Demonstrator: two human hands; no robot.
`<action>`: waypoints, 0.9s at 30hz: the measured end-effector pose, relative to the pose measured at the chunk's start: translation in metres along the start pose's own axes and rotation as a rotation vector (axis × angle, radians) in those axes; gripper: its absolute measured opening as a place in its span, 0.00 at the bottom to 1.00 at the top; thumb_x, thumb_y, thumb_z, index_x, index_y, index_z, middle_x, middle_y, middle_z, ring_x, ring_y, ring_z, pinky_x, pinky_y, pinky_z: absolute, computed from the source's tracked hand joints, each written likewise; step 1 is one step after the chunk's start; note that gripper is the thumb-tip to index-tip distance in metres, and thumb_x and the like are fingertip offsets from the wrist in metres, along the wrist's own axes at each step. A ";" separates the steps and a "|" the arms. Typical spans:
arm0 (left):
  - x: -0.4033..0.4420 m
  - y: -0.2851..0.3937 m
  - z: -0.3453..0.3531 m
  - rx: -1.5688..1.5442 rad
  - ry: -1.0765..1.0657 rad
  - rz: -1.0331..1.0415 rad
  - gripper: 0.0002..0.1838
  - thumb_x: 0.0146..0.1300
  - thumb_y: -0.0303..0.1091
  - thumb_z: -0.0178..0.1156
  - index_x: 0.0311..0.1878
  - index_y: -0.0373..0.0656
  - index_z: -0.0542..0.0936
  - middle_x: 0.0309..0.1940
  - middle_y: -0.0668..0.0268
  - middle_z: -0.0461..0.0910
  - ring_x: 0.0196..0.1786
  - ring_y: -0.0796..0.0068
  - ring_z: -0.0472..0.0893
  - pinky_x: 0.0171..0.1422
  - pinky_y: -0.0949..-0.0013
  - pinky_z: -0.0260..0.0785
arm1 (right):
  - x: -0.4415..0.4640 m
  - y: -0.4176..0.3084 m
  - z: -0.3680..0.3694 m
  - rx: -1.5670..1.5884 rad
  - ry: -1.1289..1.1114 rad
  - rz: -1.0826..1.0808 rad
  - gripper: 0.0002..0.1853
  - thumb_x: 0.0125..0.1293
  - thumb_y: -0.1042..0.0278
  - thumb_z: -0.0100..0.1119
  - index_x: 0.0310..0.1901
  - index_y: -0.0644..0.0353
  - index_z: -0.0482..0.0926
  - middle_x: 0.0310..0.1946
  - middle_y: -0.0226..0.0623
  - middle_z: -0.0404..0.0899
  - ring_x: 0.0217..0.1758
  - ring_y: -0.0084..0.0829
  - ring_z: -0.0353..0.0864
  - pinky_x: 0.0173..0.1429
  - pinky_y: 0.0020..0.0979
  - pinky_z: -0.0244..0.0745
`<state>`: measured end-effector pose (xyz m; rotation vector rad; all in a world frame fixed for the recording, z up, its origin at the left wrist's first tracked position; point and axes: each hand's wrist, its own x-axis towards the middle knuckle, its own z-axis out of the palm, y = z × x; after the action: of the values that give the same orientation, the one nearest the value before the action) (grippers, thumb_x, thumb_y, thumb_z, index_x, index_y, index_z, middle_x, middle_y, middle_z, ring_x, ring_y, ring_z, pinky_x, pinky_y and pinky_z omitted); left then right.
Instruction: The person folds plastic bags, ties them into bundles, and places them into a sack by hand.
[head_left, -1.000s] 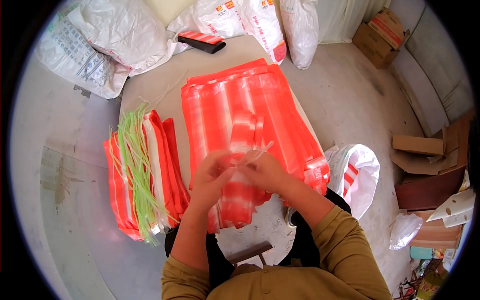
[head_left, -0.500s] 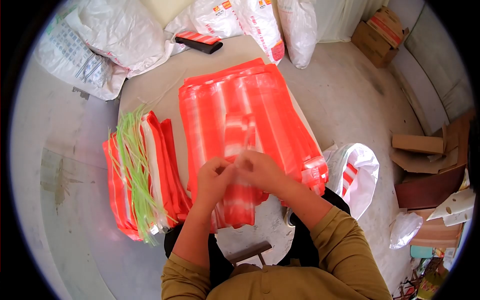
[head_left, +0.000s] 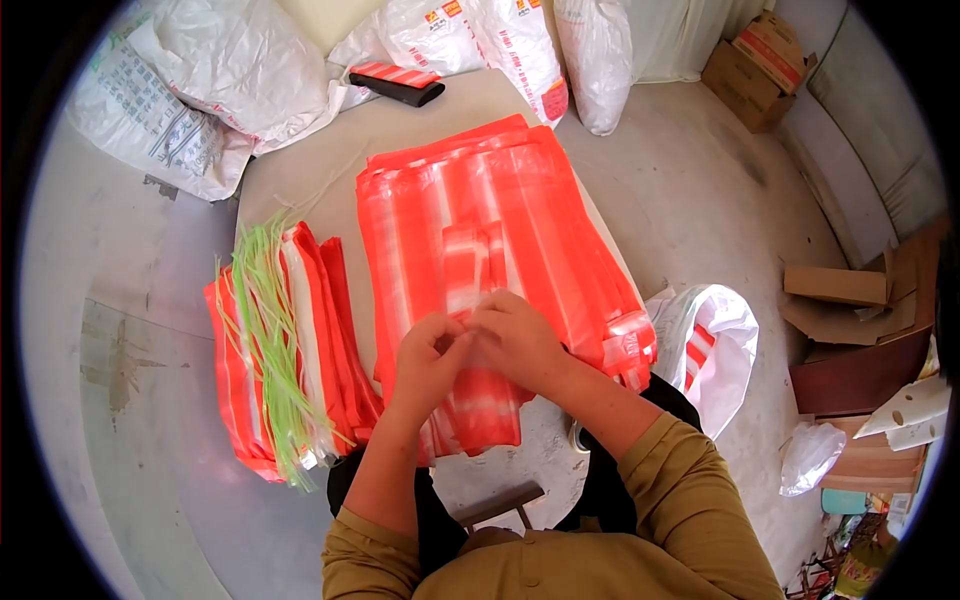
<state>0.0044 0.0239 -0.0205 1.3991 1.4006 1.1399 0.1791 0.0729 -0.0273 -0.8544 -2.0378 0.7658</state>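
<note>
A stack of red-and-white striped plastic bags [head_left: 540,220] lies on the table. On top of it is a narrow folded striped bundle [head_left: 465,260], running down under my hands. Over the bundle's middle, my left hand [head_left: 428,355] is closed, its thumb and forefinger pinched. My right hand [head_left: 510,340] touches it from the right, fingers also pinched together. What the fingertips hold is too small to make out. Green and pale strips [head_left: 270,340] lie across a second pile of striped bags [head_left: 235,390] at the left.
A black object with a striped top [head_left: 400,85] sits at the table's far edge [head_left: 300,165]. White sacks [head_left: 240,70] stand behind. An open white sack [head_left: 725,330] with striped material is at the right. Cardboard boxes [head_left: 755,85] and a stool [head_left: 505,505] are on the floor.
The pale strip end that stuck out above my right hand one second ago no longer shows. Both hands stay together, and the folded bundle has shifted slightly left at its upper end.
</note>
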 end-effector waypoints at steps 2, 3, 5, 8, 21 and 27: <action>-0.001 0.002 -0.001 -0.013 -0.008 -0.021 0.02 0.71 0.25 0.63 0.40 0.39 0.80 0.30 0.72 0.78 0.33 0.85 0.74 0.39 0.77 0.69 | 0.000 0.001 0.001 0.024 0.008 0.003 0.08 0.62 0.76 0.65 0.43 0.63 0.85 0.42 0.41 0.82 0.48 0.45 0.82 0.53 0.41 0.79; -0.001 0.001 -0.001 -0.017 -0.010 -0.038 0.03 0.72 0.26 0.63 0.41 0.39 0.80 0.30 0.72 0.77 0.32 0.85 0.74 0.38 0.77 0.69 | -0.001 0.002 0.001 0.033 0.011 0.001 0.07 0.62 0.76 0.65 0.43 0.63 0.85 0.42 0.41 0.82 0.48 0.45 0.82 0.53 0.40 0.79; -0.001 -0.001 -0.001 -0.050 -0.015 -0.075 0.04 0.74 0.27 0.62 0.40 0.39 0.79 0.29 0.72 0.77 0.31 0.85 0.74 0.37 0.77 0.68 | -0.001 0.004 0.003 0.020 0.037 -0.026 0.08 0.63 0.76 0.65 0.44 0.62 0.85 0.41 0.40 0.83 0.47 0.44 0.83 0.52 0.39 0.80; 0.001 -0.004 -0.001 -0.112 -0.014 -0.135 0.06 0.77 0.30 0.60 0.40 0.40 0.79 0.28 0.73 0.77 0.29 0.85 0.73 0.35 0.77 0.67 | -0.001 0.001 0.004 0.042 0.028 0.057 0.11 0.66 0.75 0.64 0.50 0.61 0.83 0.39 0.39 0.82 0.44 0.40 0.83 0.49 0.37 0.80; 0.005 0.002 0.003 -0.171 0.009 -0.310 0.09 0.77 0.34 0.62 0.38 0.42 0.80 0.26 0.75 0.76 0.26 0.88 0.71 0.30 0.79 0.62 | 0.008 -0.002 -0.013 0.217 -0.281 0.284 0.11 0.66 0.75 0.63 0.49 0.60 0.78 0.39 0.41 0.81 0.42 0.40 0.83 0.47 0.37 0.78; 0.006 -0.010 -0.001 -0.250 -0.013 -0.309 0.08 0.75 0.31 0.60 0.37 0.39 0.79 0.27 0.74 0.76 0.27 0.87 0.72 0.30 0.77 0.63 | 0.002 0.009 -0.002 -0.021 -0.187 -0.028 0.05 0.64 0.74 0.66 0.41 0.59 0.81 0.42 0.39 0.80 0.46 0.42 0.83 0.48 0.39 0.78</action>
<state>0.0009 0.0304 -0.0301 0.9750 1.3563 1.0578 0.1829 0.0805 -0.0324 -0.7898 -2.2211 0.8368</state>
